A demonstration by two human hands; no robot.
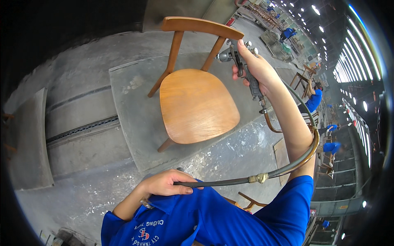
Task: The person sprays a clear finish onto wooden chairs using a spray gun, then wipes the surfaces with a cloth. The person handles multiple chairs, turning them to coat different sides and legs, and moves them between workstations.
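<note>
A brown wooden chair [198,107] with a rounded seat and a curved top rail stands in front of me. Beside its backrest, my right hand [259,65] grips a metal spray gun [253,83], whose nozzle end points left across the top rail's right end. From the gun's handle a tan hose runs down, joining a dark hose [232,183] by my right forearm. My left hand [171,183], low and close to my chest, is closed round that dark hose. Some of the left fingers are hidden under the palm.
Beneath the chair lies a flat grey sheet [131,110]. A chain in a floor slot [82,130] runs left of it, with another grey panel [30,143] farther left. Several people in blue [314,101] work among chairs at the right. Part of another wooden frame [251,200] shows behind my torso.
</note>
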